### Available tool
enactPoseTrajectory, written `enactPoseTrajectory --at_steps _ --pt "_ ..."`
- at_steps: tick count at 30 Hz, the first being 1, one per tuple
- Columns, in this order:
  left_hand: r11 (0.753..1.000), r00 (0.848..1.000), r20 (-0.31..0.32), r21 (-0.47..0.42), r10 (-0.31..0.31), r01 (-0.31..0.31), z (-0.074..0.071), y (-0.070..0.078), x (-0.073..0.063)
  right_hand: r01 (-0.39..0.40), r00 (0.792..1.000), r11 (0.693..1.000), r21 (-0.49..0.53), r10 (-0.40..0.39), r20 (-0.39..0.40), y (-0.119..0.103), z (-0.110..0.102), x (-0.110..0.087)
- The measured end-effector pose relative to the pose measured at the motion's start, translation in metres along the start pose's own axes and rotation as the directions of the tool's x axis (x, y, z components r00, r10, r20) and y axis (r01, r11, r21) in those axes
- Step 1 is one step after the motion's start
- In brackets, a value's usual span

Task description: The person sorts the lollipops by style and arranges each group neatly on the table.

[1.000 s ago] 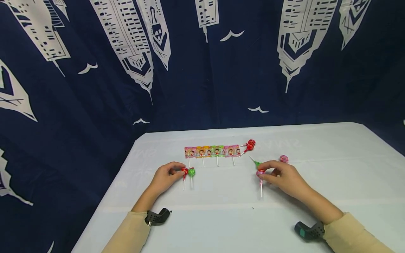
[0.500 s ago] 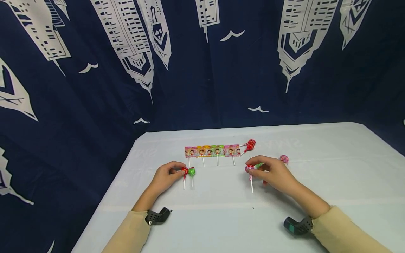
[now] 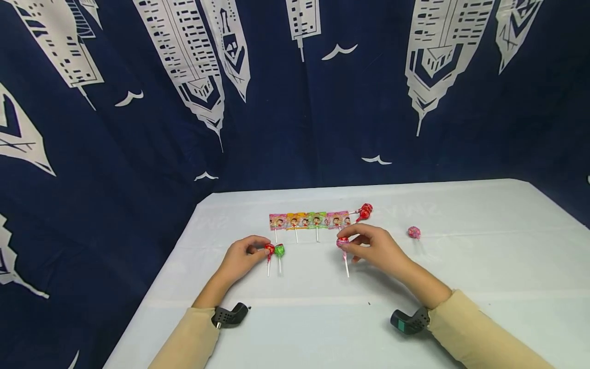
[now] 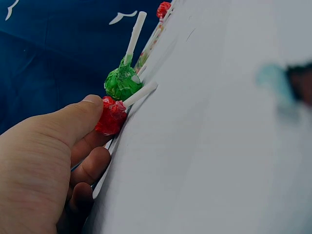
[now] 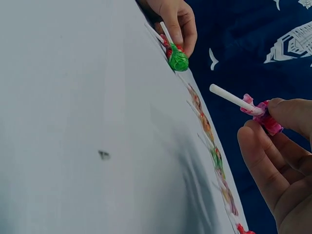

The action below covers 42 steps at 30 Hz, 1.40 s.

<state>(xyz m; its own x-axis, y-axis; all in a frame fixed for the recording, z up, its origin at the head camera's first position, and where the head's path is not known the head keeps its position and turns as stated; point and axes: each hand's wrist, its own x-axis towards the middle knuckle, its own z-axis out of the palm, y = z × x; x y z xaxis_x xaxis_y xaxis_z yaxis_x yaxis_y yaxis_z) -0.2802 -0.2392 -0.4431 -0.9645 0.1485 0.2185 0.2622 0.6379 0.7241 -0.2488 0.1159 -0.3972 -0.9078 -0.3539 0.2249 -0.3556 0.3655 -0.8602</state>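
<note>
Flat row [image 3: 308,221] laid; rest looks partway.
Our left hand [image 3: 244,256] pinches red lollipop [image 3: 269,249] by green lollipop [image 3: 279,250]; right hand [image 3: 375,247] pinches pink lollipop [image 3: 342,242], 3 o'clock from those, unplaced; loose lollipop [image 3: 414,232] beyond.

head view high, facing forward and down, wrist views close, tilted, all sharing green lollipop [image 3: 279,250]
</note>
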Motion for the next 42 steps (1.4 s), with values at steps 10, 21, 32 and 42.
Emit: enactPoseTrajectory --at_steps 10,21,32,42 --pt "1.000 1.000 -0.002 -0.003 -0.002 0.002 0.000 -0.001 0.000 0.020 0.999 0.999 0.041 -0.021 0.044 -0.004 0.024 0.015" --pt "1.000 1.000 0.001 -0.002 -0.008 0.008 0.001 0.001 0.001 0.018 0.997 0.998 0.060 -0.022 0.070 -0.001 0.045 0.030" --pt "1.000 1.000 -0.006 -0.004 0.007 -0.007 0.001 0.001 0.001 -0.003 0.994 0.999 0.052 -0.002 0.106 0.002 0.061 0.047" --pt "1.000 1.000 -0.003 0.012 0.019 -0.019 0.001 0.000 0.001 -0.035 0.993 0.998 0.053 0.029 0.118 0.001 0.079 0.055"
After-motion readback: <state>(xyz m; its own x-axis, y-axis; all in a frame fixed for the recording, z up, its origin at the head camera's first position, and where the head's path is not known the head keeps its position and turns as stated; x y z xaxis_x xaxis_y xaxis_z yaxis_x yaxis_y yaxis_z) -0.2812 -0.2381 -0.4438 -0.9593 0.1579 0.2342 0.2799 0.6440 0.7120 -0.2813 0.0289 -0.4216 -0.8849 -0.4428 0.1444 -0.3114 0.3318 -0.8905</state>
